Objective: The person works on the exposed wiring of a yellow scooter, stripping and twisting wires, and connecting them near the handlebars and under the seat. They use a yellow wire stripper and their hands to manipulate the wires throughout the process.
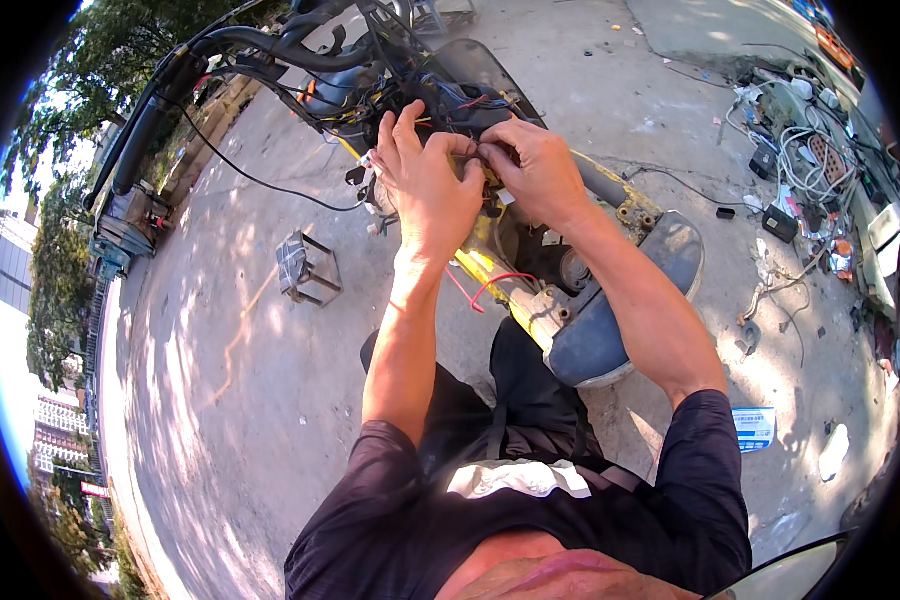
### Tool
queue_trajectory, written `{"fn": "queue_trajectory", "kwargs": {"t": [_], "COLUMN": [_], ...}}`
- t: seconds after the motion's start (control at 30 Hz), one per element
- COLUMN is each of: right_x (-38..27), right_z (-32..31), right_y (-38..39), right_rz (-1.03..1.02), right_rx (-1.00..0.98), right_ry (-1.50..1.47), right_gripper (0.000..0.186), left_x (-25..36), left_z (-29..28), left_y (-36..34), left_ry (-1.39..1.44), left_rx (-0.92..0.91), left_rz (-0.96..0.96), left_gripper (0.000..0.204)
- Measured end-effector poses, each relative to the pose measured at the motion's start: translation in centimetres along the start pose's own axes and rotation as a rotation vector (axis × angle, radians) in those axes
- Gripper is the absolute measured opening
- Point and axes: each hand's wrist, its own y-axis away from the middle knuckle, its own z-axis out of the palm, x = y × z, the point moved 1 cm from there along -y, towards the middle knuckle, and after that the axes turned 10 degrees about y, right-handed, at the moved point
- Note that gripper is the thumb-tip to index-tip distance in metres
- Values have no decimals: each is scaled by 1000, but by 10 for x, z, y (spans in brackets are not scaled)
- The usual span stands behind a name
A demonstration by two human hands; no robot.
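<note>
My left hand (pixel 422 188) is over the opened front end of a scooter with a yellow frame (pixel 488 262). Its thumb and index finger are pinched together, while the other fingers stretch up toward a tangle of dark wires (pixel 395 100). Close beside it, my right hand (pixel 538 178) also pinches with thumb and forefinger, the fingertips of both hands almost meeting. Whatever lies between them is too small and covered to make out. A red wire (pixel 505 280) loops out over the yellow frame below my hands.
Black handlebars (pixel 240 45) rise at the upper left, with a black cable hanging from them. A small stool (pixel 310 270) stands on the concrete at the left. At the right lie heaped cables (pixel 815 160), a black box (pixel 779 224) and a blue-and-white packet (pixel 754 429).
</note>
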Motion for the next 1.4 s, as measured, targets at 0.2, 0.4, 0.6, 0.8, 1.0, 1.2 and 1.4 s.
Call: {"fn": "queue_trajectory", "kwargs": {"t": [0.2,0.4,0.6,0.8,1.0,1.2,1.4], "right_x": [-5,-3,-11,10,-12,31,8], "right_z": [-5,-9,-37,-67,-58,-41,-34], "right_y": [0,-1,-7,-17,-17,-19,-21], "right_rz": [1,-22,94,327,367,199,385], "right_rx": [-21,-61,-329,-459,-310,-314,-38], "right_ry": [-1,60,-69,-1074,-1234,-1314,-911], "right_gripper": [13,15,16,27,25,29,26], "left_x": [8,12,-11,-8,-10,2,11], "left_z": [-1,-3,-2,-1,-2,-4,-38], "left_y": [-3,-2,-6,-6,-5,-8,-32], "left_ry": [-193,-128,144,164,157,-22,166], "left_rx": [95,87,83,95,96,140,190], "left_rz": [124,85,-101,-138,-141,-13,-103], "left_gripper": [11,13,11,12,12,10,16]}}
